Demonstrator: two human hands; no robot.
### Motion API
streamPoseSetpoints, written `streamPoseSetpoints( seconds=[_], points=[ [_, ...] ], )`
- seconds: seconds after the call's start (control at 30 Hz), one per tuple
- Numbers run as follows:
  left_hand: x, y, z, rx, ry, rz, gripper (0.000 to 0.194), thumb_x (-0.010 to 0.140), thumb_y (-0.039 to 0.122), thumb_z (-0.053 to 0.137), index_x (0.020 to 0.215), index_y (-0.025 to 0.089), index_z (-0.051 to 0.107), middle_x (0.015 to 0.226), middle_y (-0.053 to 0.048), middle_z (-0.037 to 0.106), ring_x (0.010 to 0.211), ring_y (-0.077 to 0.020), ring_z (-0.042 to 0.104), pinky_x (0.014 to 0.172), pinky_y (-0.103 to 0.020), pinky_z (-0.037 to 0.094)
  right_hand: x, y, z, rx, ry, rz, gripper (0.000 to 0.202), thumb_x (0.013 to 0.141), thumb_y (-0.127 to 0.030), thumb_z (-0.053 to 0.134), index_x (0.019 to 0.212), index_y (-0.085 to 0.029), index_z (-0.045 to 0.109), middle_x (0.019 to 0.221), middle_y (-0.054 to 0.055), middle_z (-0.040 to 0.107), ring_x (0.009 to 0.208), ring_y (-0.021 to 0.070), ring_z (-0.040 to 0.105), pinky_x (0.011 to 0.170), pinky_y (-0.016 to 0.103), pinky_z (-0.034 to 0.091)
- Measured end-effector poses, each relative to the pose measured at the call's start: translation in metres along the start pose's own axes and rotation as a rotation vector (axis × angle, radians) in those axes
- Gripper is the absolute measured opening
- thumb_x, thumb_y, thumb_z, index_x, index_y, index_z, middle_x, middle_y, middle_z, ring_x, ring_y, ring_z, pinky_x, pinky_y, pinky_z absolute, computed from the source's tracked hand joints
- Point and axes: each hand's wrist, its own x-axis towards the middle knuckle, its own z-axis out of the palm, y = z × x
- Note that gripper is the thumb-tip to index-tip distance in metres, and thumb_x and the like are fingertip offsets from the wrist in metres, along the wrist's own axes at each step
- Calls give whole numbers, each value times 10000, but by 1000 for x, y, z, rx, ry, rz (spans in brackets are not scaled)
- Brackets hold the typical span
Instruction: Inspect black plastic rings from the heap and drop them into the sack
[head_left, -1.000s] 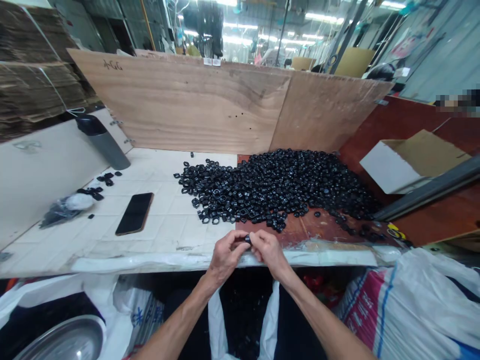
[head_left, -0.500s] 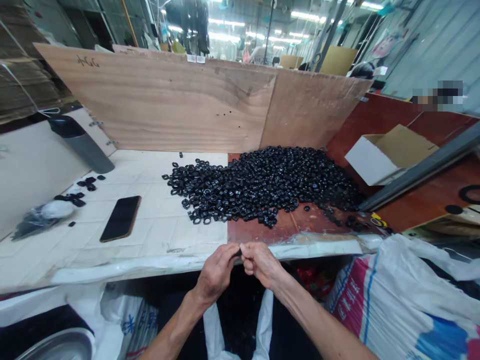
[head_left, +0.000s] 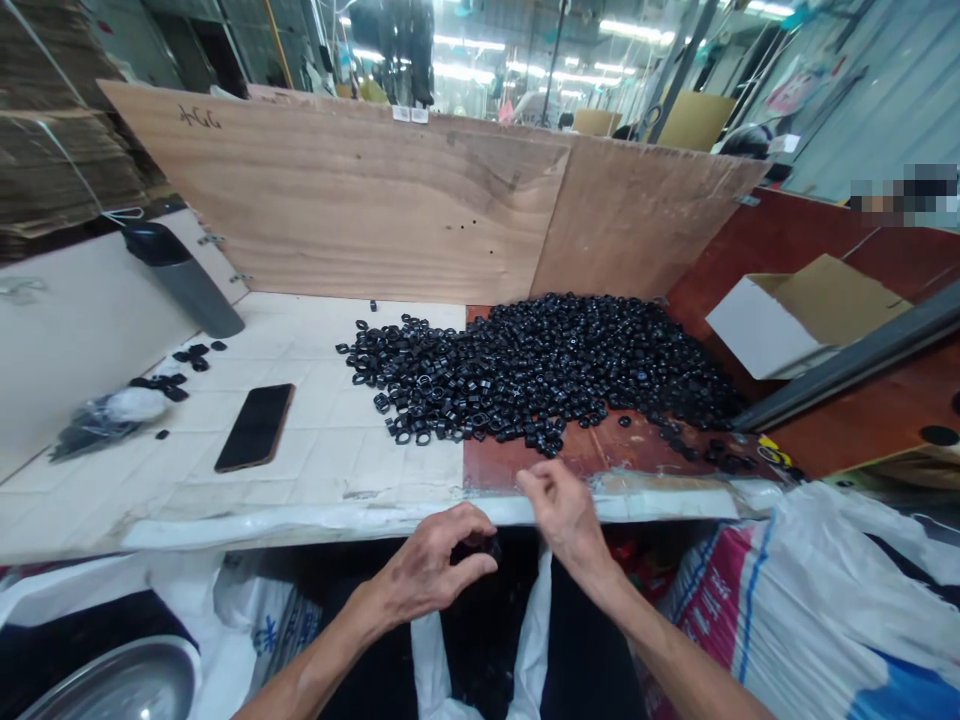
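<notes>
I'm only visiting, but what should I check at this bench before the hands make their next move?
1. Pile of black parts seems within reach: ok, just beyond the hands.
2. Left hand empty: cannot tell; something dark shows at its fingertips.
3. Right hand empty: cannot tell; its fingers are curled.
4. Phone clear of the pile: ok, lying apart from it.
5. All dark pieces in the pile: not ok; some lie near the bottle.

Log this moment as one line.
left hand: near table edge, dark piece at fingertips, hold unclear | right hand: fingers curled, at table edge | black ring-shaped parts: heaped beyond hands | smartphone: lying left of heap
</notes>
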Motion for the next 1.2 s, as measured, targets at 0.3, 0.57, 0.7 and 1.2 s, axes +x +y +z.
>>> streamPoseSetpoints(
  seconds=[0.3,0.57,0.7,1.2],
  points=[
    [51,-63,-11,427,443,-228,415,822,234,661,1230,199,597,906,-36,588,696,-188,612,731,-335,525,53,37,13,-286,120,-138,475,845,-230,529,1302,-128,452,1139,173,485,999,316,599,874,455,508],
    [63,-68,6,575,387,-301,227,880,270,622,1097,210,595,900,-38,643,814,-213,647,734,-305,499,62,20,45,-140,97,-297,512,777,-169,602,1274,-146,476,1159,144,499,980,273,588,890,435,519],
    [49,-66,5,556,363,-273,142,872,288,635,987,215,592,869,-23,626,823,-208,639,779,-314,510,54,23,40,-28,152,-346,353,785,-122,584,1131,-167,530,1154,105,479,636,121,530,687,329,543],
    [39,-65,1,253,327,-220,209,812,141,641,1007,215,656,843,-2,642,766,-168,594,770,-297,491,42,13,42,-176,-222,-718,189,921,-99,474,1011,-196,608,1002,83,581,900,200,612,823,320,531]
  ],
)
